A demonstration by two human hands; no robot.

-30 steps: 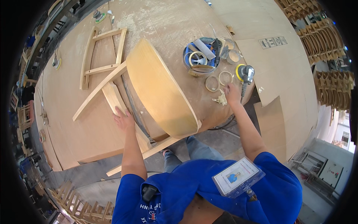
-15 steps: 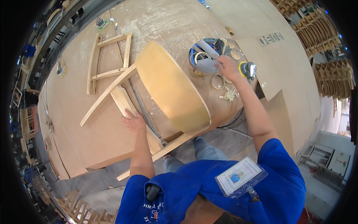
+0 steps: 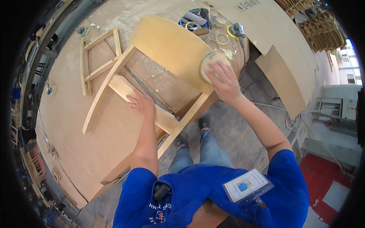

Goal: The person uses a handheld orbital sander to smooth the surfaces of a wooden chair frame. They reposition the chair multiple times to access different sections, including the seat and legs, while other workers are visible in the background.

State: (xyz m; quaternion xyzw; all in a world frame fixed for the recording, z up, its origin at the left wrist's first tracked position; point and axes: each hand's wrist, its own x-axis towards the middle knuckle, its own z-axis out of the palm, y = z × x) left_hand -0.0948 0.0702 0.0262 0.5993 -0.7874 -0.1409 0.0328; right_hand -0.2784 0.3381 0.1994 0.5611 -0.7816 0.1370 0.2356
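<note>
A wooden chair frame lies on the covered table, with a wide curved panel at its far side and a lower rail nearer me. On that lower rail rests my left hand, its fingers spread and gripping nothing. My right hand presses a round sandpaper disc, pale backing up, onto the panel's right end beside the side leg. The disc's abrasive face is hidden.
Beyond the panel stands a tub of discs and tape rolls. Right of it are a disc sander, tape rings and shavings. A smaller wooden frame lies at left. Cables trail past the table edge.
My right hand has come back from the tub with the sandpaper disc and set it on the panel's end. My left hand stays on the rail. The view has shifted.
</note>
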